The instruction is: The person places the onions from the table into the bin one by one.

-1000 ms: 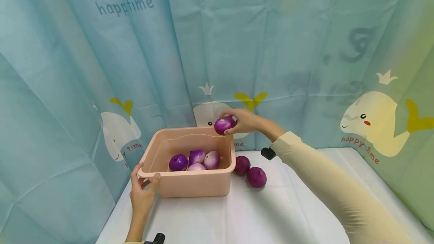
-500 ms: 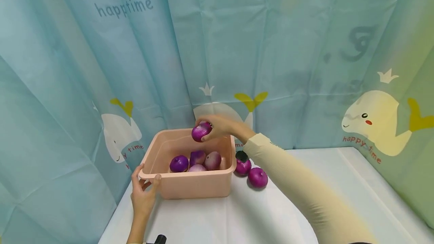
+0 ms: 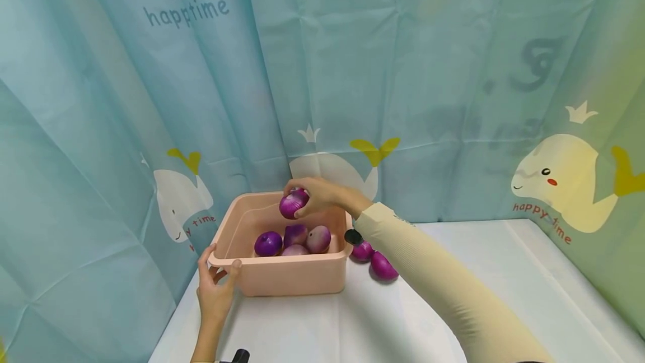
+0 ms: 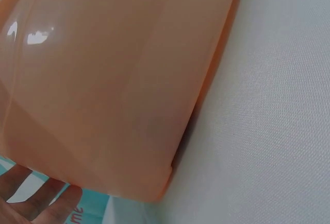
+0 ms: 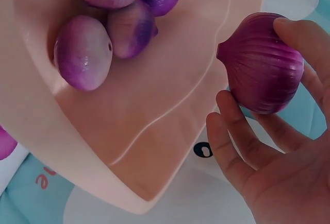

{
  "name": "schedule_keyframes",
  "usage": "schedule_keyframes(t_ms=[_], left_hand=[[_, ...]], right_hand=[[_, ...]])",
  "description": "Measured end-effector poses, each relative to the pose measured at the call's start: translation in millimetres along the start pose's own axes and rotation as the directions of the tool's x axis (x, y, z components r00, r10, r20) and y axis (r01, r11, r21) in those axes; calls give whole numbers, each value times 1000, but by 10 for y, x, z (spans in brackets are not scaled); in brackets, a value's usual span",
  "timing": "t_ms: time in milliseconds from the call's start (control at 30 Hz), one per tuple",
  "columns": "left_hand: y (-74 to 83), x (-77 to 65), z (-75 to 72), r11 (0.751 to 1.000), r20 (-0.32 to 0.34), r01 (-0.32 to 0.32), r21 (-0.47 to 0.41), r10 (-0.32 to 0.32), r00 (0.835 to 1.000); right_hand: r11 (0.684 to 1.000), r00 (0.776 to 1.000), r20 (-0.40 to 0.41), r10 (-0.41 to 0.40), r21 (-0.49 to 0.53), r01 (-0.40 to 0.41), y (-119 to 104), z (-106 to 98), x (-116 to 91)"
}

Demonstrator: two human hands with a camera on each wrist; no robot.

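My right hand (image 3: 318,194) holds a purple onion (image 3: 294,204) over the back part of a pink plastic bin (image 3: 292,277). In the right wrist view the thumb and fingers pinch this onion (image 5: 265,64), its pointed tip turned toward the bin. Several onions lie inside the bin, among them a deep purple onion (image 3: 268,244) and a pale one (image 3: 318,239). At the bin's front left corner my left hand (image 3: 215,294) grips the rim, thumb at the front and fingers at the side. The left wrist view shows its fingers (image 4: 62,206) against the bin wall.
Two more purple onions, one nearer (image 3: 384,267) and one farther (image 3: 361,251), lie on the white tablecloth (image 3: 403,324) right of the bin, partly behind the right sleeve. A blue curtain (image 3: 428,71) with whale prints hangs close behind the bin.
My right hand has carried the onion leftward and somewhat lower, from above the bin's right back corner to over its inside. The left hand keeps its grip on the rim.
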State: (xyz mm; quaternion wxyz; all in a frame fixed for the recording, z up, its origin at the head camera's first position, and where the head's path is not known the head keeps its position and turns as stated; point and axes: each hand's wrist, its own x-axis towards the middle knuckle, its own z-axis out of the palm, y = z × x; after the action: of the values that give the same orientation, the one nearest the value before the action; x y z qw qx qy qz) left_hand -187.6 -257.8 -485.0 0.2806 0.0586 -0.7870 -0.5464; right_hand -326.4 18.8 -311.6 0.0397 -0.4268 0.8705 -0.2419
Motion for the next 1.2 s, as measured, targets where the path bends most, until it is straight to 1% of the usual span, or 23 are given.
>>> schedule_keyframes(t_ms=[233, 333, 467, 567, 733, 833, 967, 1067, 1200], left_hand=[[-4, 2, 3, 1000, 1, 0, 4, 0, 1000], [-3, 3, 3, 1000, 0, 2, 6, -2, 1000], [2, 6, 3, 1000, -1, -2, 7, 2, 1000], [0, 7, -1, 1000, -2, -3, 5, 3, 1000], [-2, 2, -4, 1000, 3, -2, 1, 2, 1000], [1, -2, -2, 1000, 14, -2, 8, 2, 1000], [-3, 8, -2, 1000, 21, -7, 13, 6, 1000], [-9, 15, -4, 1000, 16, -12, 13, 12, 1000], [-16, 11, -12, 1000, 4, -16, 15, 16, 1000]], right_hand=[[999, 999, 26, 33, 36, -34, 10, 9, -2], [998, 999, 41, 32, 51, -34, 22, 6, -12], [999, 999, 45, 6, 54, -9, 49, 10, -12], [998, 999, 45, 3, 59, -6, 62, 14, -21], [997, 999, 30, -26, 67, 24, 93, -8, -89], [996, 999, 13, -35, 79, 33, 139, -30, -183], [987, 1000, -10, -16, 158, 18, 230, -64, -377], [979, 999, -41, -14, 205, 22, 337, -77, -534], [978, 995, -96, -40, 200, 59, 495, -73, -746]])
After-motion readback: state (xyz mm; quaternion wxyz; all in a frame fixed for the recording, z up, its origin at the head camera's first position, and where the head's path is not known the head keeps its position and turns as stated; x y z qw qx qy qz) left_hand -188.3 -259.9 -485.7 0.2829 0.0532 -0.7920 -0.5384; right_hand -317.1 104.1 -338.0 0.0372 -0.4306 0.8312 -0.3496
